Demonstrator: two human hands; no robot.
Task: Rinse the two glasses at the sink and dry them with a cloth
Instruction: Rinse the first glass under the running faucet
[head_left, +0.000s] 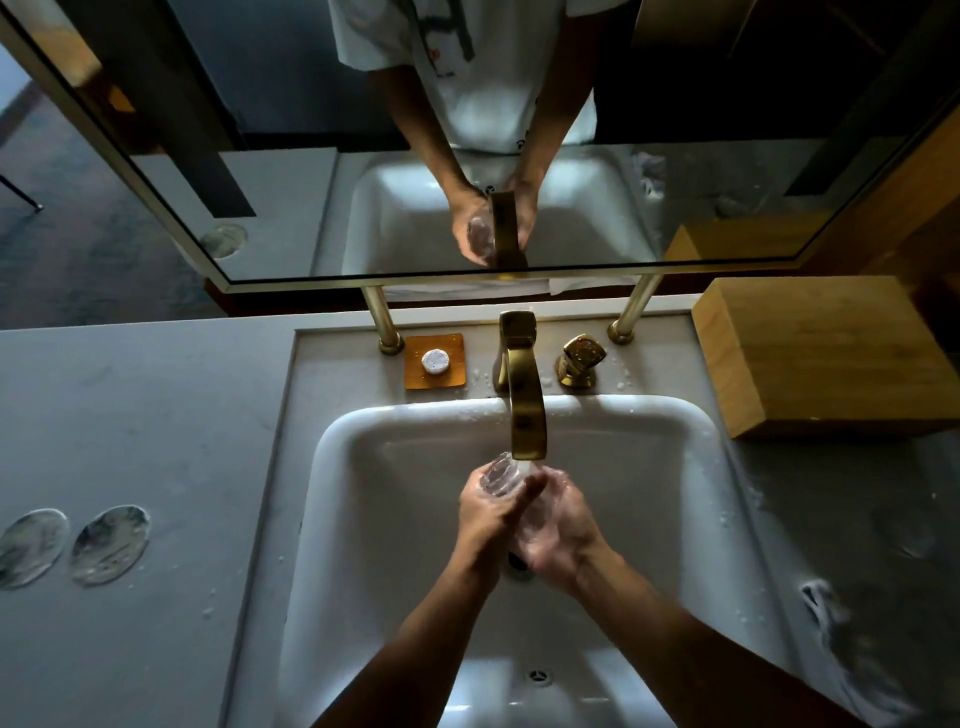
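Clear faceted drinking glass (497, 475) is held tilted under the spout, gripped from the left by the left hand (491, 514), whose fingers are curled round its side. A second clear glass (540, 514) appears to be cupped in the right hand (558, 530), just right of the first; its outline is hard to make out through the water. Both hands are seen touching each other over the middle of the white rectangular ceramic sink (363, 467).

Nearest the viewer, a small round overflow fitting (538, 676) is noted in the sink wall, below the forearms. A dark drain opening (517, 564) is partly seen directly beneath the hands.

Well left of the hands, two round translucent coasters (110, 544) lie side by side on the grey stone counter (130, 415). Well right of the hands, a crumpled wet cloth (852, 649) lies on the counter.

Just beyond the hands, the brass arched faucet (524, 395) is seen running. Behind it, to the right, a brass square-topped tap handle (579, 361) is mounted; to the left, an amber square soap dish (434, 361) bears a small white round soap. Farther right, a light wooden rectangular box (831, 358) stands. Farthest back, a framed wall mirror (467, 156) reflects the hands and glass.
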